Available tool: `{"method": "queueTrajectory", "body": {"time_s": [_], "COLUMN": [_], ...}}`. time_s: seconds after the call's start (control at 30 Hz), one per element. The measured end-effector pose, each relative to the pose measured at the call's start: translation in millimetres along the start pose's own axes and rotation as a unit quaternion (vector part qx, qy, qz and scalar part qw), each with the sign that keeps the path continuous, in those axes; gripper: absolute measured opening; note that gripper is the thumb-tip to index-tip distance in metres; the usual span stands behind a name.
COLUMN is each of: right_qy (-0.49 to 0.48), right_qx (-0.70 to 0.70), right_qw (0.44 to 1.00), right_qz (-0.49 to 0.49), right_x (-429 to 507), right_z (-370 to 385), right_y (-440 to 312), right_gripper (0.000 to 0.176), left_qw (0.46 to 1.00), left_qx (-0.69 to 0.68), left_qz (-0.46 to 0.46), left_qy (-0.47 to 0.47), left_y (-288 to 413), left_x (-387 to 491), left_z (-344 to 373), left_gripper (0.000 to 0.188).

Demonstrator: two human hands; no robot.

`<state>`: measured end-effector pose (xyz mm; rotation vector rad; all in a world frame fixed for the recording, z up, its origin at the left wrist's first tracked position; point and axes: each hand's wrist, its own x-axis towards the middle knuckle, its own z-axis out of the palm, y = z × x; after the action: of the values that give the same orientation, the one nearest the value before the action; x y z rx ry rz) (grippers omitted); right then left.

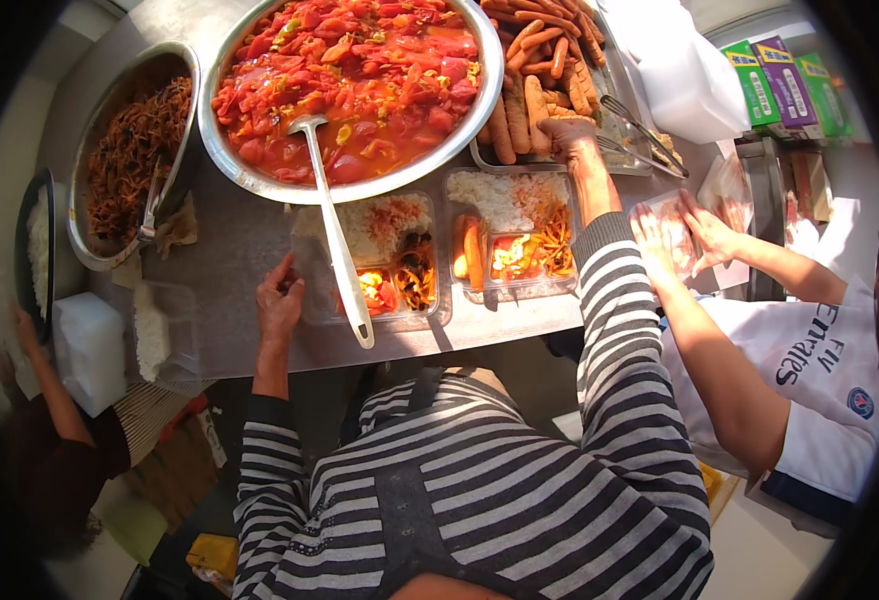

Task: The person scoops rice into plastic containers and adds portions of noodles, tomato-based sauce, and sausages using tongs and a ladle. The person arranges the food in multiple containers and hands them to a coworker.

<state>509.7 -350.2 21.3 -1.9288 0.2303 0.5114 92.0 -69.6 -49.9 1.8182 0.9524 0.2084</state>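
My right hand reaches down among the sausages at the near end of a metal tray. Its fingertips are on the food, and whether they grip a piece is hidden. Half-curled and seemingly holding nothing, my left hand rests by the left side of a clear compartment meal box. That box holds rice, tomato with egg, and dark shredded vegetables. To its right, a second meal box also contains sausages. A metal ladle leans over the rim of a large basin of stewed tomato, its handle crossing the first box.
On the left stand a metal basin of shredded food, a rice bowl and a box with rice. Tongs lie on the tray's right side. Co-workers' hands press a clear package at right; another person's hand is far left.
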Motion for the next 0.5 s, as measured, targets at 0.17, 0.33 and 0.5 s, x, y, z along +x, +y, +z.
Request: {"method": "queueTrajectory", "body": {"time_s": [0.17, 0.33, 0.5], "right_qy": [-0.049, -0.043, -0.099], "right_qx": [0.188, 0.22, 0.117], "right_qw": [0.976, 0.972, 0.984], "right_qz": [0.098, 0.066, -0.09], "right_x": [-3, -32, -102], "right_z": [-12, -14, -28], "right_y": [4, 3, -2], "right_gripper": [0.018, 0.02, 0.02], "left_qw": [0.995, 0.988, 0.972], "left_qx": [0.045, 0.053, 0.004], "left_qz": [0.037, 0.067, 0.167], "left_qy": [0.081, 0.127, 0.166], "left_y": [23, 38, 54], "left_x": [-17, -33, -58], "left_z": [8, -5, -15], "left_gripper": [0.045, 0.039, 0.035]}}
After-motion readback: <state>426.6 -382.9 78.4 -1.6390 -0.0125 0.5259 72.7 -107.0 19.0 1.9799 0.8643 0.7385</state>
